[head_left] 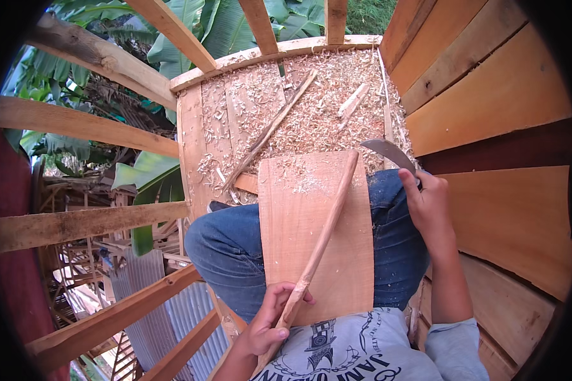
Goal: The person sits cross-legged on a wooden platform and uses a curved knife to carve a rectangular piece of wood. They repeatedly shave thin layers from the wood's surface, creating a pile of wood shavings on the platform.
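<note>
The person sits on a raised wooden platform floor [235, 108] with knees drawn up, and a flat rectangular board [324, 254] lies across both thighs, evidently serving as a lap rest to back the work and shield the legs from the blade. A long, slender, reddish carved stick [327, 222] lies diagonally on that board, its far tip touching the board's upper right corner and its near end clasped in the left hand [270, 324], fingers wrapped round it just beside the torso, which steadies it against the board. The right hand [429, 206] is clenched about the handle of a curved knife [388, 151], whose blade juts out to the left above the board's far right corner, clear of the stick (no contact visible between edge and wood). Surface: the plank floor ahead is thick with pale wood shavings [311, 120], among which lie a second thin stick [270, 130] and several offcuts. Surroundings: rough timber rails [76, 124] on the left, a plank wall [489, 95] on the right, banana leaves [146, 174] and corrugated roofing [140, 279] below.
</note>
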Demonstrator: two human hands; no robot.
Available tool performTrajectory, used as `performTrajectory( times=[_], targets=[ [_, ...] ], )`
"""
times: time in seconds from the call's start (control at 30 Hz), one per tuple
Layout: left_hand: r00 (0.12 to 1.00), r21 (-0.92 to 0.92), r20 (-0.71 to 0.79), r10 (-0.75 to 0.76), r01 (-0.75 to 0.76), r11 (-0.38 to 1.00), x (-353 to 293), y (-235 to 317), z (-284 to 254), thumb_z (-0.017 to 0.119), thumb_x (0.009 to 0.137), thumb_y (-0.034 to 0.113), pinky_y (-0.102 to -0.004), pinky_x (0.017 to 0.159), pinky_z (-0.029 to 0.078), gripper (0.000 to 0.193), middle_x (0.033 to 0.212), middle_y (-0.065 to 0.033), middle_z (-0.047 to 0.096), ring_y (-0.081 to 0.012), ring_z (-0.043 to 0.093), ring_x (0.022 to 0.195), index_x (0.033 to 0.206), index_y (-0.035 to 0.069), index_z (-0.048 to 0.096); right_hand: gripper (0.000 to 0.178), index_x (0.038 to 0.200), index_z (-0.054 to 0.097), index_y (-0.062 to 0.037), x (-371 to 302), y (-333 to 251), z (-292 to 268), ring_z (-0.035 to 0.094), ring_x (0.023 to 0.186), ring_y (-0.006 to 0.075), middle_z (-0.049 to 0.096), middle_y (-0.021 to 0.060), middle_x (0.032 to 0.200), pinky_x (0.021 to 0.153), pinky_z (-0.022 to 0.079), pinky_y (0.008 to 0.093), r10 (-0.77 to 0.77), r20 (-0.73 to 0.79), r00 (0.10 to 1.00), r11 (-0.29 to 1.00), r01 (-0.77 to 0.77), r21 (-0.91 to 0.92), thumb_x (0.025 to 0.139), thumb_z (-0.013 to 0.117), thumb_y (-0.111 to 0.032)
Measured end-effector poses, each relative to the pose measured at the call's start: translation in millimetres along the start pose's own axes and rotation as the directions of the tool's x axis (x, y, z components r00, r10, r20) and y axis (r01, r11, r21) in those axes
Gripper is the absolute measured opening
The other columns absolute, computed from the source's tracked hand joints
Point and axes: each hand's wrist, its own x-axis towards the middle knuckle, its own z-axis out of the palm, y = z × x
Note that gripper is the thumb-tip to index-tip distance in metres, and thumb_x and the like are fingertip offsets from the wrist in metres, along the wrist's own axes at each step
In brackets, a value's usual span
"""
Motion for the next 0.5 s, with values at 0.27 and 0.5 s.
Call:
performTrajectory(
  times=[0.27,0.5],
  targets=[
    [0.988,0.201,0.127,-0.085,0.058,0.978,11.9,22.8,-12.5,0.064,0.075,0.037,-0.04,0.106,0.026,0.089,0.125,-0.0191,0.047,-0.027,0.042,0.124,0.141,0.0,0.017,0.044,0.069,0.063,-0.0011,-75.6,-56.3,-0.2,0.061,0.056,0.0331,0.06,0.0157,0.061,0.051,0.048,0.0388,-0.195,0.397,0.897,0.97,0.117,0.212,0.081,0.07,-0.043],
    [0.985,0.323,0.132,-0.113,0.065,0.944,14.9,34.6,-2.6,0.057,0.065,0.018,-0.0401,0.106,0.026,0.09,0.121,-0.0163,0.043,-0.0263,0.042,0.12,0.141,-0.002,0.015,0.06,0.061,0.059,-0.0046,-59.0,-35.6,13.7,0.061,0.051,0.0295,0.059,0.0119,0.056,0.046,0.046,0.038,-0.159,0.209,0.965,0.986,0.165,-0.012,0.079,0.062,-0.061]
  ],
)
